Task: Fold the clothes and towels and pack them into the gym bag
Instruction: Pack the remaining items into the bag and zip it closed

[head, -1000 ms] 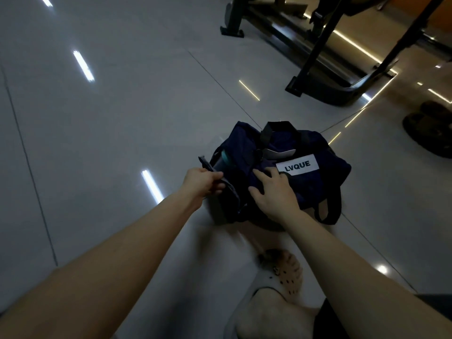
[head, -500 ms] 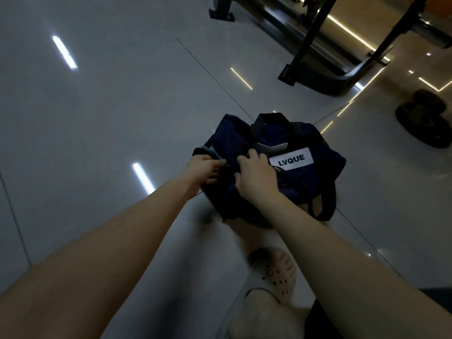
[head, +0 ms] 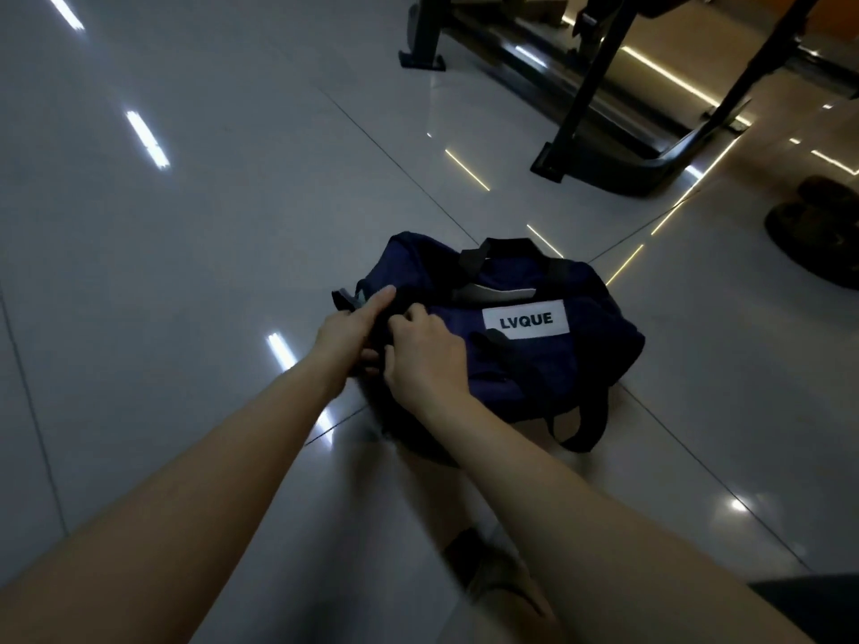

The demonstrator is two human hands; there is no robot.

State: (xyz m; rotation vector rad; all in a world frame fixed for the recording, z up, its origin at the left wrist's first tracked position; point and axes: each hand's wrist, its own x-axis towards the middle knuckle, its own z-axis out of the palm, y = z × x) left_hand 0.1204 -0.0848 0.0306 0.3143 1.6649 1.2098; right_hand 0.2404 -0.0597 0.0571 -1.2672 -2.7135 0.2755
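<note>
Left grip (head: 346, 334) holds gym bag (head: 534, 360) end; right grip (head: 420, 353) pinches its top, probably zipping. Keep fabric taut, pull straight.

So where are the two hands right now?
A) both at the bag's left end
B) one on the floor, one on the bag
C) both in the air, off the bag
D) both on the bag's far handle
A: the left hand and right hand meet at the left end of the bag, fingers curled into its fabric.
</note>
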